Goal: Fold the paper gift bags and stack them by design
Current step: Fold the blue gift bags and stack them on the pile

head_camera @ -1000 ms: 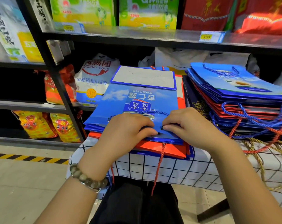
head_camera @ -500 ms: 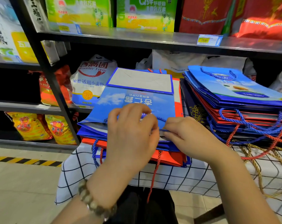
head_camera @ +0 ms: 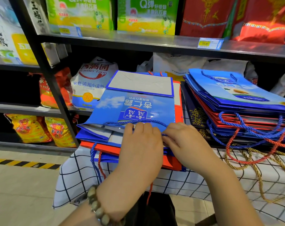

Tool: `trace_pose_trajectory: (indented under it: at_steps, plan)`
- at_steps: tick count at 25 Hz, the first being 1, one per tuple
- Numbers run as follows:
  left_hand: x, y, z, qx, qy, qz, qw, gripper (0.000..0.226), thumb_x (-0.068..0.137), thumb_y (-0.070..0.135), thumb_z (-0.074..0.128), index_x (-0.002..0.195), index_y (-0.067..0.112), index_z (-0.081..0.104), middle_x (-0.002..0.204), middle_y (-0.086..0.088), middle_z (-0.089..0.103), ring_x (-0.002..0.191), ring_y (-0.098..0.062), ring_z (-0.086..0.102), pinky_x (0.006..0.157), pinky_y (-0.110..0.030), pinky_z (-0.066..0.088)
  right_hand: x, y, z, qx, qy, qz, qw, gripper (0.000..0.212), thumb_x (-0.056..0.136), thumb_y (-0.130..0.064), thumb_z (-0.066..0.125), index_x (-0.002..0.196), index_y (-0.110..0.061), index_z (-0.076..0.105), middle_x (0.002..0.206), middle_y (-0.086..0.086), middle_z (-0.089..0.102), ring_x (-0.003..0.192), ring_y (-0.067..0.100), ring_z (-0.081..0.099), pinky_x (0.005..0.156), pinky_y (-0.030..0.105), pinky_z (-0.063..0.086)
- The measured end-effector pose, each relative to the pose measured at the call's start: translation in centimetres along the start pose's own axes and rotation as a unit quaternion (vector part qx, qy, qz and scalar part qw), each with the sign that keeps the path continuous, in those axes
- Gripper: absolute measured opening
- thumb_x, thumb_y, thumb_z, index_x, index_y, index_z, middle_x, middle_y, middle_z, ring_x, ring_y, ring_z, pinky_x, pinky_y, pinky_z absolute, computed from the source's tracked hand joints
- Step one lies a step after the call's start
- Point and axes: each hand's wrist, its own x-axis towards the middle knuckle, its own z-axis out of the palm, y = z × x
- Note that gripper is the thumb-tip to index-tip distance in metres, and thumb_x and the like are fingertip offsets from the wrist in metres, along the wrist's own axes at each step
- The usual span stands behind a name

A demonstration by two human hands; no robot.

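The left hand (head_camera: 139, 154) curls over the blue gift bag's (head_camera: 135, 106) near edge; the right hand (head_camera: 185, 144) pinches its cord (head_camera: 156, 122).

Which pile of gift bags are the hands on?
The left pile, topped by a blue bag; left hand and right hand are at its near edge. The taller right pile is untouched.
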Motion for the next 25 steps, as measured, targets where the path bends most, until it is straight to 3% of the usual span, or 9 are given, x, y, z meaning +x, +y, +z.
trace_pose_trajectory:
  at_steps: [2,4,7,9,12,15,17,22,25]
  plan:
    - [-0.2,-0.1,0.0,-0.010,0.013,0.022,1.000,0.031,0.071,0.016,0.030,0.067,0.012,0.061,0.069,-0.008,0.060,0.065,-0.026,0.056,0.071,-0.036,0.041,-0.2,0.0,0.1,0.031,0.015,0.029,0.999,0.041,0.086,-0.040,0.033,0.087,-0.016,0.067,0.078,-0.005,0.056,0.081,0.024,0.056,0.070,0.036,0.041]
    - [-0.3,-0.4,-1.5,-0.031,-0.001,0.027,0.999,0.024,0.082,0.017,0.036,0.078,0.015,0.059,0.082,-0.003,0.058,0.078,-0.023,0.055,0.075,-0.034,0.040,-0.7,0.2,0.2,0.077,0.049,0.070,0.993,0.023,0.087,-0.031,0.052,0.099,-0.017,0.066,0.095,-0.002,0.063,0.091,0.021,0.058,0.078,0.038,0.045]
    - [0.1,-2.1,-2.8,-0.141,-0.028,0.002,0.990,0.023,0.095,0.026,0.030,0.083,0.015,0.046,0.092,0.003,0.052,0.089,-0.021,0.051,0.078,-0.033,0.040,-1.7,0.3,0.5,0.095,0.166,0.103,0.976,0.024,0.074,-0.025,0.073,0.089,-0.016,0.057,0.096,-0.002,0.056,0.091,0.015,0.052,0.074,0.029,0.042]
    - [0.5,-2.8,-3.7,-0.231,-0.056,-0.022,0.971,0.028,0.093,0.032,0.035,0.075,0.014,0.047,0.080,0.000,0.053,0.079,-0.021,0.051,0.070,-0.036,0.042,-2.0,0.3,1.0,0.066,0.218,0.100,0.968,0.024,0.071,-0.035,0.069,0.079,-0.015,0.058,0.085,-0.003,0.054,0.080,0.014,0.050,0.067,0.027,0.040]
    - [1.9,-2.6,-3.3,-0.317,-0.052,-0.045,0.946,0.028,0.090,0.039,0.045,0.071,0.018,0.049,0.064,0.003,0.050,0.066,-0.014,0.047,0.063,-0.033,0.039,-2.2,0.2,1.4,0.051,0.230,0.068,0.969,0.027,0.075,-0.041,0.056,0.073,-0.016,0.065,0.074,-0.004,0.060,0.072,0.018,0.055,0.063,0.031,0.046]
    - [3.6,-1.6,-2.6,-0.326,-0.077,-0.028,0.942,0.006,0.085,0.033,0.058,0.085,0.030,0.053,0.075,0.012,0.057,0.076,-0.009,0.053,0.072,-0.031,0.045,-2.2,0.3,1.6,0.029,0.231,0.043,0.972,0.027,0.078,-0.039,0.054,0.075,-0.016,0.069,0.074,-0.003,0.065,0.072,0.022,0.059,0.062,0.035,0.050]
    - [4.5,-1.2,-2.0,-0.368,-0.102,-0.021,0.924,0.013,0.083,0.022,0.062,0.088,0.032,0.056,0.075,0.011,0.057,0.074,-0.009,0.053,0.073,-0.030,0.046,-2.3,0.4,1.5,0.034,0.224,0.047,0.973,0.027,0.077,-0.039,0.054,0.075,-0.017,0.070,0.075,-0.003,0.067,0.071,0.022,0.062,0.062,0.038,0.052]
    - [5.5,-2.5,-1.4,-0.405,0.041,-0.114,0.906,0.021,0.082,0.014,0.066,0.085,0.033,0.055,0.062,0.008,0.055,0.062,-0.006,0.053,0.063,-0.028,0.042,-2.7,0.7,1.7,0.044,0.219,0.065,0.973,0.016,0.070,-0.028,0.067,0.075,-0.015,0.072,0.085,-0.003,0.073,0.078,0.017,0.069,0.071,0.039,0.057]
    - [4.9,-2.7,-1.4,-0.392,0.038,-0.094,0.914,0.015,0.083,0.023,0.065,0.096,0.029,0.060,0.068,0.009,0.058,0.066,-0.002,0.053,0.071,-0.030,0.045,-2.7,0.6,1.5,0.044,0.207,0.068,0.975,0.014,0.069,-0.026,0.067,0.075,-0.015,0.072,0.085,-0.004,0.073,0.079,0.017,0.069,0.071,0.037,0.057]
